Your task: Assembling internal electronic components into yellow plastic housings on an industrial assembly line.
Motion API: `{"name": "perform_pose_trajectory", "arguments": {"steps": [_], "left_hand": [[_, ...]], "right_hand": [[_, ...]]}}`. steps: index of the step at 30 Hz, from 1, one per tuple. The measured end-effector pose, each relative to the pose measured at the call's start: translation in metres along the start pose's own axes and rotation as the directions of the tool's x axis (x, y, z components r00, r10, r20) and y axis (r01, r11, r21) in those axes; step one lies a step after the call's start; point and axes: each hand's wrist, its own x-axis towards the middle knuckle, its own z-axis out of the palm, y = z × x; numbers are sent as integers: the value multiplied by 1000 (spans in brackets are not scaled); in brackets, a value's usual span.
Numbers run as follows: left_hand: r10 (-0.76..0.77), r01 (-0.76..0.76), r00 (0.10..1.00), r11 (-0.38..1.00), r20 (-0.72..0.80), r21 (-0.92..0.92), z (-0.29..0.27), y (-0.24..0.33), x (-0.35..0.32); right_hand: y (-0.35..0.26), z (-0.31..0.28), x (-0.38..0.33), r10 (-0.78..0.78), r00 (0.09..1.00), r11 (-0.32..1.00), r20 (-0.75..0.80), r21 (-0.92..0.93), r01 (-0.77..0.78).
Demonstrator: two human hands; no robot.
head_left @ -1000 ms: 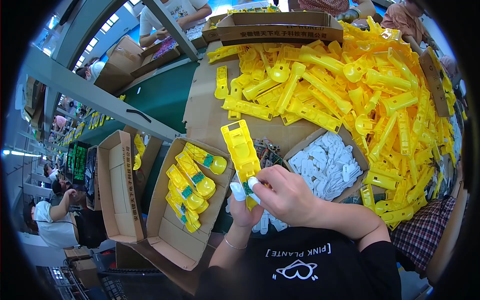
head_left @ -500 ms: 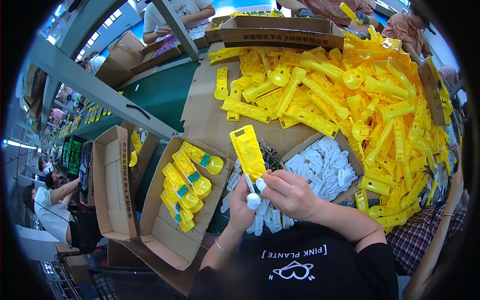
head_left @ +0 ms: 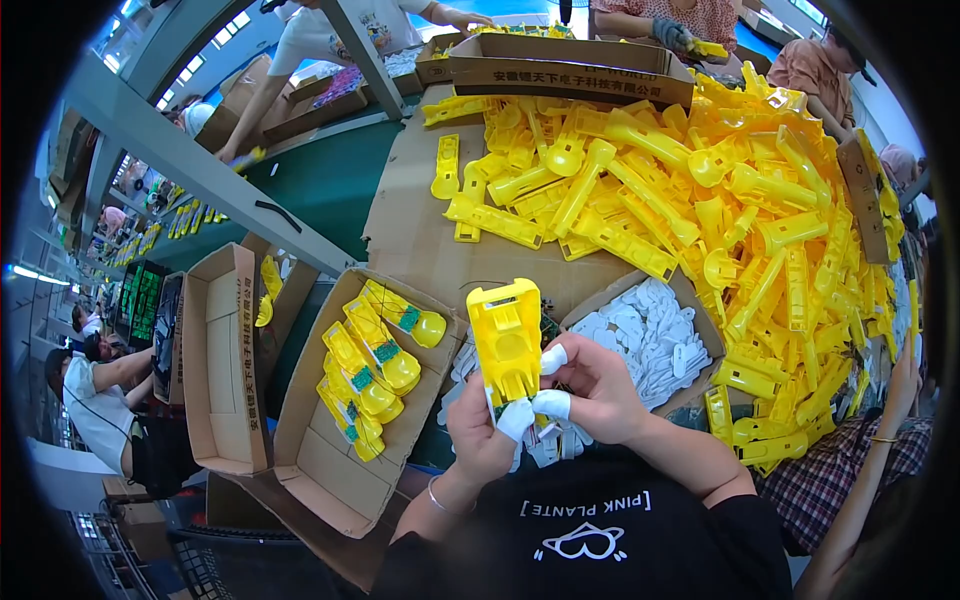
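A yellow plastic housing point(head_left: 507, 330) with a rectangular slot near its top stands nearly upright in front of my chest. My left hand point(head_left: 482, 432) is closed around its lower end, the thumb pressed on its face. My right hand point(head_left: 602, 392) is curled at the housing's lower right edge, thumb and forefinger bent towards it; what lies between them is too small to make out. White covers sit on several fingertips. Below and behind my hands lie white flat plastic pieces point(head_left: 545, 445) and some dark wiring, partly hidden.
A cardboard tray point(head_left: 330, 490) at left holds several yellow housings with green circuit boards point(head_left: 387, 352). Beside it stands another cardboard box point(head_left: 215, 370). At right are a box of white pieces point(head_left: 645, 325) and a large heap of yellow housings point(head_left: 700, 200). Other people work around the table.
The housing has turned more upright and faces me. My right fingers have shifted from its lower end to its right edge. Across the table, a person's arm now reaches over the green belt.
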Motion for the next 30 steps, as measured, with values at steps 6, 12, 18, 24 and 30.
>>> {"name": "perform_pose_trajectory", "arguments": {"steps": [6, 12, 18, 24, 30], "left_hand": [[-143, 157, 988, 937, 67, -314, 0, 18, 15], [-195, 224, 974, 907, 116, -357, -25, 8, 37], [-189, 11, 937, 857, 294, 515, -52, 25, 48], [-108, -45, 978, 725, 179, 687, -40, 28, 53], [92, -91, 995, 596, 45, 797, -33, 16, 50]], "right_hand": [[-2, -7, 12, 129, 988, 982, 79, 129, -139], [8, -25, 1, 483, 769, 851, 418, -432, -300], [-54, -62, 27, 608, 707, 695, 361, -672, -255], [-60, -55, 31, 475, 814, 722, 334, -677, -143], [-63, -27, 21, 650, 757, 712, 73, -406, -572]]}}
